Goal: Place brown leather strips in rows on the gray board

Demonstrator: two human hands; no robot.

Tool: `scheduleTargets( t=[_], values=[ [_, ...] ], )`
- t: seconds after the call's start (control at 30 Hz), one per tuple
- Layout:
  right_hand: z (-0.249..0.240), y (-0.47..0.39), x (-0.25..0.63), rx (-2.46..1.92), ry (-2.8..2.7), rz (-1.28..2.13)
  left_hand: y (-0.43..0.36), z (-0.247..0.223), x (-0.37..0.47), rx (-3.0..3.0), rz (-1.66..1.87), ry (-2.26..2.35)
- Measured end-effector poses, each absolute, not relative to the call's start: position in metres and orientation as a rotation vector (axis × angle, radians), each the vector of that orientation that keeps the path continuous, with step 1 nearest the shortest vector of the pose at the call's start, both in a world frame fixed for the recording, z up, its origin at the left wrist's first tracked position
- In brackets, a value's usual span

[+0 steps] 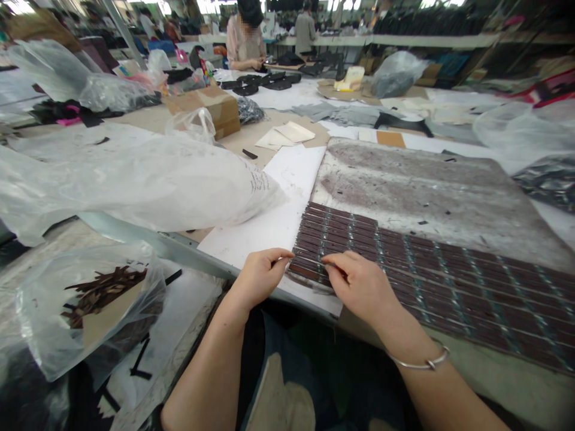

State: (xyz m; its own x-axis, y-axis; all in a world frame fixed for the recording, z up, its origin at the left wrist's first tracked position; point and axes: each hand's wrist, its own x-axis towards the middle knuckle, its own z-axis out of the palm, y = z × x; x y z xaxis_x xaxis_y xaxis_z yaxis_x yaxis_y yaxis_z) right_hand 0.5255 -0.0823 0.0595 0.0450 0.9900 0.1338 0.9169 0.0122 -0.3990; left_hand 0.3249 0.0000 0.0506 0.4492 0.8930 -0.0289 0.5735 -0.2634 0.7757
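Observation:
Rows of narrow dark brown strips (359, 239) lie side by side on a stained grey-white board (404, 179), with shiny bands running across them. My left hand (263, 272) pinches the left end of one thin strip (308, 258) at the board's near left corner. A short way along that same strip, my right hand (359, 281) closes thumb and forefinger on it. The strip stretches between both hands, just above or on the near rows; I cannot tell which. A metal bangle (420, 362) circles my right wrist.
A large clear plastic sheet (148, 185) covers the table at left. Below it, an open plastic bag (90, 335) holds brown scraps. A cardboard box (206, 111) stands farther back. Across the table, a person (246, 42) works near black pieces (265, 82).

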Motion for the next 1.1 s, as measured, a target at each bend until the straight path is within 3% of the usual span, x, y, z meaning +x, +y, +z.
scheduleTargets(
  t=[0.4,1.1],
  values=[
    [0.048,-0.096,0.528,-1.852,-2.277,0.231,-0.008,0.043,0.331,2.259,0.332,1.138],
    [0.05,-0.096,0.522,-1.867,-2.261,0.207,-0.008,0.047,0.326,2.316,0.317,1.137]
  ],
)
